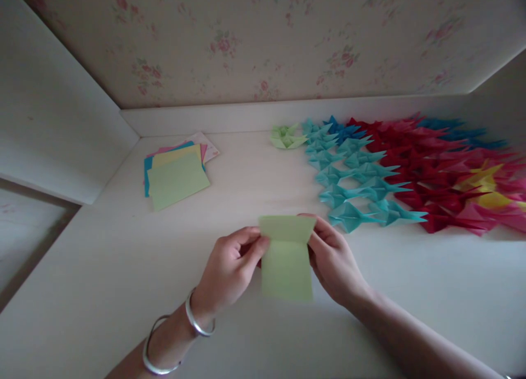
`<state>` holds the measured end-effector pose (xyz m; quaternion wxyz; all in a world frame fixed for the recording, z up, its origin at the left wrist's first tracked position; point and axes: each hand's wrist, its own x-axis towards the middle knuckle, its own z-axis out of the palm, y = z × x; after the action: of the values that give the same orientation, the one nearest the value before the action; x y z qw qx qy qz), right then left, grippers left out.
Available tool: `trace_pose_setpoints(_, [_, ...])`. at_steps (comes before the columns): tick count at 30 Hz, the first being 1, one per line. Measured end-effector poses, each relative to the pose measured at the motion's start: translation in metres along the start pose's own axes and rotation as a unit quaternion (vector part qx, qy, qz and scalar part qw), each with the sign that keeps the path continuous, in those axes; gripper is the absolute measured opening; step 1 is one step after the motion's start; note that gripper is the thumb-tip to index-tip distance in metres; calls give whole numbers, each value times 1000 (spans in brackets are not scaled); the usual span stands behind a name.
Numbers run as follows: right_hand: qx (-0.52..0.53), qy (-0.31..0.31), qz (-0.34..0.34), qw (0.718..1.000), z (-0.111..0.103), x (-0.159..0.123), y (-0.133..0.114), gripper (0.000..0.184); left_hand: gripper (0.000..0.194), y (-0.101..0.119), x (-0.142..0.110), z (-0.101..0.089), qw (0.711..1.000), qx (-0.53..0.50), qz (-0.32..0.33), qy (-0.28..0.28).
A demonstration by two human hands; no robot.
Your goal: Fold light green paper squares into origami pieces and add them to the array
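Note:
A sheet of light green paper point(286, 269) is held up between my two hands, with a crease running across its upper part. My left hand point(234, 266) pinches the paper's left edge between thumb and fingers. At the right edge, my right hand point(335, 258) grips the same sheet, its fingers partly hidden behind it. Two silver bangles point(197, 316) circle my left wrist and forearm. Beyond my hands, a single folded light green paper piece point(287, 137) stands near the back of the white table point(123, 269).
Loose coloured sheets point(178, 179) lie stacked at the back left, light green on top. Rows of folded turquoise paper pieces point(349, 214) stand at the right, beside many red, pink, blue and yellow ones point(446, 173). A floral-papered wall point(246, 45) rises behind the table.

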<state>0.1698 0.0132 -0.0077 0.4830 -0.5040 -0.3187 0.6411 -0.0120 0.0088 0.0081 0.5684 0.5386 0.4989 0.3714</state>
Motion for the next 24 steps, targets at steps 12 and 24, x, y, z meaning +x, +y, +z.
trace_pose_setpoints(12, [-391, -111, -456, 792, -16, -13, 18, 70, 26, -1, 9, -3, 977, -144, -27, 157])
trace_pose_setpoints(24, [-362, -64, -444, 817, -13, -2, 14, 22, 18, 0, 5, 1, 980, -158, -11, 123])
